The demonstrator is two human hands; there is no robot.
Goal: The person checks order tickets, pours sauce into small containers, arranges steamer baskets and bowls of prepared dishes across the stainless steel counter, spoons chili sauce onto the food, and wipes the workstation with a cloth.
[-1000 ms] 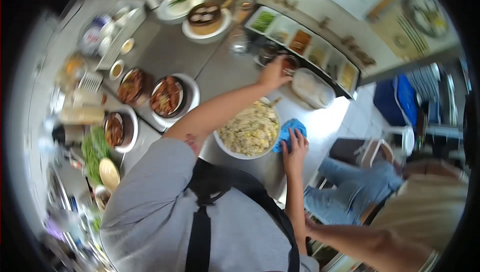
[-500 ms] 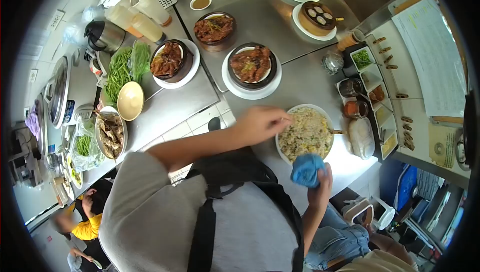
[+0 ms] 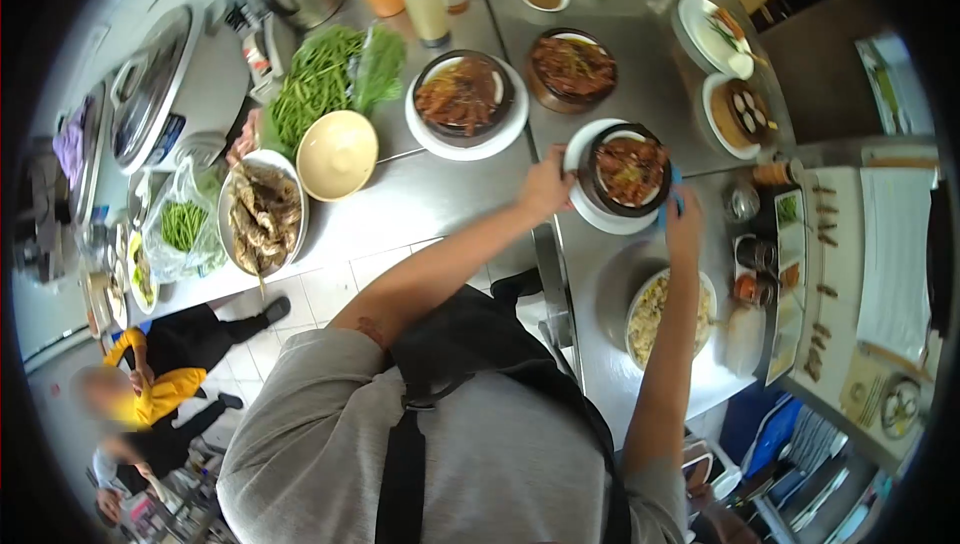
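A dark round pot of brown sauced meat (image 3: 632, 170) stands on a white plate (image 3: 583, 206). My left hand (image 3: 546, 186) grips the left edge of this plate between thumb and fingers. On the opposite side, my right hand (image 3: 684, 222) holds a blue cloth (image 3: 675, 189) against the pot's right side. Much of the cloth is hidden behind the pot and my fingers. Under my right forearm sits a bowl of fried rice (image 3: 652, 319), partly covered by the arm.
Two more pots of meat (image 3: 462, 96) stand farther back. To the left are green vegetables (image 3: 318, 79), a beige bowl (image 3: 338, 156) and a dish of cooked pieces (image 3: 264, 214). A steamer basket (image 3: 738, 114) and condiment containers (image 3: 788, 209) line the right. Other people (image 3: 165, 384) are at lower left.
Both hands have moved from around the fried rice to the pot and plate behind it. My left hand has taken the plate's edge; the blue cloth has gone with my right hand. The view has shifted.
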